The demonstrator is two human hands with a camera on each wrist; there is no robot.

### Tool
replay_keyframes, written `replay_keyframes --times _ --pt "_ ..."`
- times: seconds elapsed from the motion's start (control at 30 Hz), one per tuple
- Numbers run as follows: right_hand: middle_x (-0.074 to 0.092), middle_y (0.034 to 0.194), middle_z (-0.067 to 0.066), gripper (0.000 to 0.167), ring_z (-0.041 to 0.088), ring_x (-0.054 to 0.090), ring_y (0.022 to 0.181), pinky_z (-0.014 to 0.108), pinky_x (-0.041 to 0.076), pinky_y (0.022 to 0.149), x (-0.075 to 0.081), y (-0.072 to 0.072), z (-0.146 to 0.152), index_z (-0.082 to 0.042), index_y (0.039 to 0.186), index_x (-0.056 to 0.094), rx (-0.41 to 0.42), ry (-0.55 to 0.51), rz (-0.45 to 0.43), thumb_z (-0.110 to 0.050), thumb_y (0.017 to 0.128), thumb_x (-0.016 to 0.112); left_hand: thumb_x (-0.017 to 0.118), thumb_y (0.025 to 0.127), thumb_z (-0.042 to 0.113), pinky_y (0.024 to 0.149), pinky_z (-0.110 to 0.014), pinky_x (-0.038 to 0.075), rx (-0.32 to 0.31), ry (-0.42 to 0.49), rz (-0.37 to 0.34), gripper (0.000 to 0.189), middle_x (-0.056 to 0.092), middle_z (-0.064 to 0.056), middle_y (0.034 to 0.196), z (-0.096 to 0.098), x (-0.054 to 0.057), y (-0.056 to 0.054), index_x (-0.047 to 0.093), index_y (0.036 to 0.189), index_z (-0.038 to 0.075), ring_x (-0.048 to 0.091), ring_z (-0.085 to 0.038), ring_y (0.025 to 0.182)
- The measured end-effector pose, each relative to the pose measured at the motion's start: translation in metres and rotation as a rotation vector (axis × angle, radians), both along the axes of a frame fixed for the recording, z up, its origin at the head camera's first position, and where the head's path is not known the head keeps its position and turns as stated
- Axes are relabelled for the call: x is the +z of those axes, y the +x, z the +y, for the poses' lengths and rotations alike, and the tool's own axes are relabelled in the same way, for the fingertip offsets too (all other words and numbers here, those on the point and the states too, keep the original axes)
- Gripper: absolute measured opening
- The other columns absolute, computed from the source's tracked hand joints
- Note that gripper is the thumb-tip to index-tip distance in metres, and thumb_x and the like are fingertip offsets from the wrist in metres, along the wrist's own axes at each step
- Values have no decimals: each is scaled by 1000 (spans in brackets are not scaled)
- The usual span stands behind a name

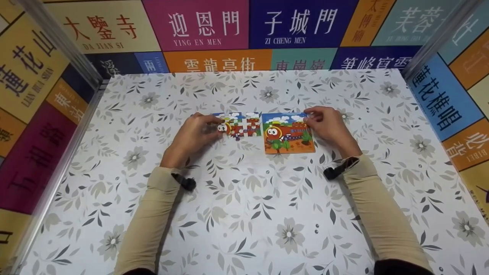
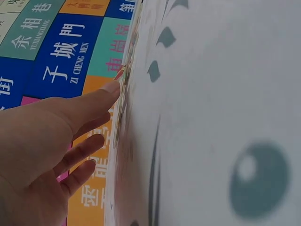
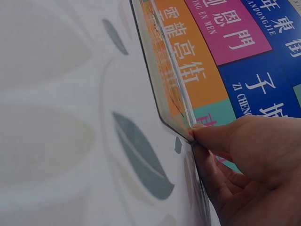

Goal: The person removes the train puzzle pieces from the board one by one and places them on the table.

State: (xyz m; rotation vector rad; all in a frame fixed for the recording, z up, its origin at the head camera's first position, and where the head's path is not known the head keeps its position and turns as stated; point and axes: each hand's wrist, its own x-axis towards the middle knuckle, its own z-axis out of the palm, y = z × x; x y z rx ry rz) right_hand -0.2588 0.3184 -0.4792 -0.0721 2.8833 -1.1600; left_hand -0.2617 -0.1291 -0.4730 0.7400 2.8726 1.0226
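Note:
In the head view, a partly joined jigsaw puzzle [image 1: 252,131] of a red cartoon train lies flat on the table, with white gaps between some pieces. My left hand [image 1: 193,131] is at its left side, thumb and fingertips touching the pieces by the train's face. In the left wrist view the thumb [image 2: 94,101] reaches out straight to the puzzle, the other fingers loosely bent. Just right of the puzzle lies a square picture board [image 1: 288,141] showing the whole train. My right hand [image 1: 330,124] pinches its upper right edge between thumb [image 3: 218,136] and forefinger.
White cloth with grey flowers and leaves covers the table [image 1: 244,210]. Panels [image 1: 206,26] with large coloured blocks and Chinese lettering enclose its back and both sides. A small black wrist camera [image 1: 185,182] sits at the left cuff, another black camera [image 1: 336,172] at the right.

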Motion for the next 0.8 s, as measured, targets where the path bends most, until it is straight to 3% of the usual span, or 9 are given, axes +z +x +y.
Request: replay_keyframes --times 0.27,0.4,0.53,0.67,0.8 --pt "77 119 17 37 31 74 109 35 55 89 0 0 0 -12 141 72 0 -4 10 -22 105 72 88 93 29 104 -46 53 49 -13 -100 47 74 -3 128 -16 1 3 75 136 16 64 -24 116" --pt "77 118 18 36 33 75 109 31 55 89 0 1 0 -11 140 73 -1 -11 22 -21 105 73 86 95 29 108 -46 51 15 -20 -101 41 76 -1 130 -18 0 2 78 133 17 63 -23 120" --pt "77 117 18 35 32 76 108 26 52 85 0 1 -1 -11 138 74 -3 -8 24 -21 105 72 86 95 28 117 -49 47 -52 -32 -57 36 77 -6 131 -17 -2 0 80 128 14 64 -28 128" --pt "76 119 17 36 31 74 110 32 54 89 1 1 -1 -12 140 72 -3 -7 0 -22 106 71 85 96 24 122 -51 42 -97 -30 -41 32 76 -10 132 -17 -3 -1 81 125 11 65 -31 131" --pt "76 119 17 37 31 74 110 34 54 90 1 1 -1 -12 141 72 -4 -11 -12 -23 106 72 83 97 22 122 -50 43 -93 -28 -60 28 76 -9 132 -16 -2 -1 82 123 12 65 -30 131"
